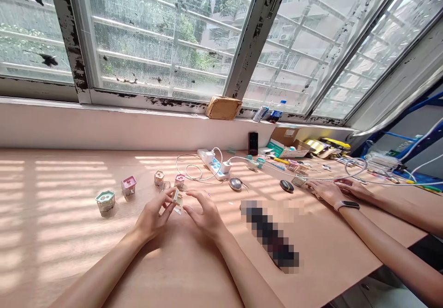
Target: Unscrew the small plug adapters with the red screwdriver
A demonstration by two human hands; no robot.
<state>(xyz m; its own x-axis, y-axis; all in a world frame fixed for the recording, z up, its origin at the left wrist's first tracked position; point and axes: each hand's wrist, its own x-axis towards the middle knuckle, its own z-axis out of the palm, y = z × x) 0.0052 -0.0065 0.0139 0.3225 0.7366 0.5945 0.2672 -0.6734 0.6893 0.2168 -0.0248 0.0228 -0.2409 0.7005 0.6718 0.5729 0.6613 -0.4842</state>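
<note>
Pinching a boxy cream plastic piece (177,198) — hands (152,218) curved.

held block (177,198): smooth cream plastic | desk (58,234): matt pale wood

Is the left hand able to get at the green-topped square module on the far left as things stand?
Probably yes: the left hand lies nearest the green-topped square module, with only sunlit tabletop between them, though it seems to pinch a small pale part now.
</note>
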